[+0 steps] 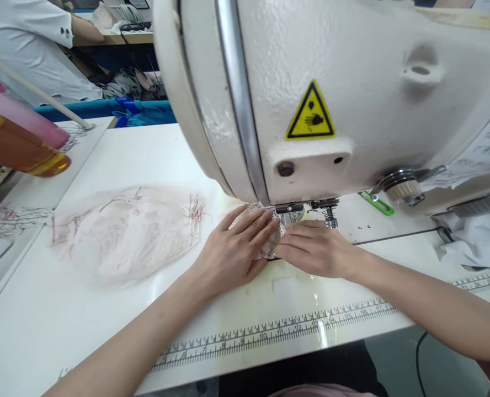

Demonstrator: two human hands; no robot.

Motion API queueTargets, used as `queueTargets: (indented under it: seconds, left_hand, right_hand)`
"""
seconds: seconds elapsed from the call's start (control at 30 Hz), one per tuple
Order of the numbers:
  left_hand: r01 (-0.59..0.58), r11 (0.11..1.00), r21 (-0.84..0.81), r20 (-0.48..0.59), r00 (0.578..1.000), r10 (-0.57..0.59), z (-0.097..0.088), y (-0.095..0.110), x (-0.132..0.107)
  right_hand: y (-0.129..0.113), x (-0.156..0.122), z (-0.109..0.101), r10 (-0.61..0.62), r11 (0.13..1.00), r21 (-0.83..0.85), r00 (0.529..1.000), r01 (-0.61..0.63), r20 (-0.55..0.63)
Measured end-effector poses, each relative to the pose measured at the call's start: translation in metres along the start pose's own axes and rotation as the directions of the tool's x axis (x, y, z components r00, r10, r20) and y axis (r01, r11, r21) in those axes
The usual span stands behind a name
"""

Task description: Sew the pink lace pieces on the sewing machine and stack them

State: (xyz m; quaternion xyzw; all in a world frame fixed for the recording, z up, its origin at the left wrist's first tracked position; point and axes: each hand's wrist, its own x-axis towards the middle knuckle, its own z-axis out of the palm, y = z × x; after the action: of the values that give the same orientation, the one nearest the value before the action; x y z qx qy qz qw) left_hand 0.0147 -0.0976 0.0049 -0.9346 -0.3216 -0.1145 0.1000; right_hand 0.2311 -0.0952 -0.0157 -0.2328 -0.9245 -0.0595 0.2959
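Note:
Under the needle area of a white sewing machine (245,110) lies a small piece of pale fabric with dark specks (270,245), mostly hidden by my hands. My left hand (239,245) lies over the fabric's left side, its fingers stretched out and slightly spread toward the presser foot (291,212). From the right, my right hand (315,248) reaches in with its fingers pressed together at the fabric's right edge. Its fingertips are close to the left hand's fingers, just in front of the foot. The needle tip cannot be made out.
A printed ruler strip (265,335) runs along the table's front edge. Green thread snips (377,203) lie behind the machine's foot. Bottles (25,143) stand at the left, near loose threads. White cloth (468,242) sits at the right. Another person's white sleeve (42,27) shows behind.

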Motion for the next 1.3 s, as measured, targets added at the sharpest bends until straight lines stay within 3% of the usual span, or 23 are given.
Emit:
queueTargets:
  seconds: [0.57, 0.77, 0.93, 1.03, 1.2, 1.3]
  left_hand:
    - [0.062, 0.997, -0.033, 0.037, 0.997, -0.061, 0.001, 0.006, 0.001]
    - [0.068, 0.998, -0.001, 0.055, 0.996, -0.068, 0.001, 0.007, 0.002]
    - [0.071, 0.997, 0.006, 0.054, 0.996, -0.071, 0.001, 0.006, 0.004]
    - [0.052, 0.999, 0.012, 0.026, 0.998, -0.053, 0.0, 0.007, 0.003]
    - [-0.081, 0.997, 0.007, -0.107, 0.991, 0.081, -0.001, 0.009, 0.0]
    - [-0.065, 0.997, -0.031, -0.141, 0.988, 0.06, 0.0, 0.008, -0.001]
  right_hand:
    - [0.012, 0.0, -0.002, -0.029, 0.989, -0.145, 0.999, 0.024, -0.033]
    - [0.01, 0.006, -0.014, 0.039, 0.972, -0.23, 0.998, -0.048, -0.041]
    - [0.01, 0.007, -0.017, 0.097, 0.981, -0.168, 0.995, -0.095, 0.006]
    - [0.012, 0.007, -0.018, 0.081, 0.985, -0.155, 0.996, -0.075, 0.028]
    - [0.015, 0.008, -0.018, 0.022, 0.991, -0.131, 0.996, -0.01, 0.087]
    - [0.014, 0.006, -0.012, 0.002, 0.998, -0.059, 0.992, 0.005, 0.129]
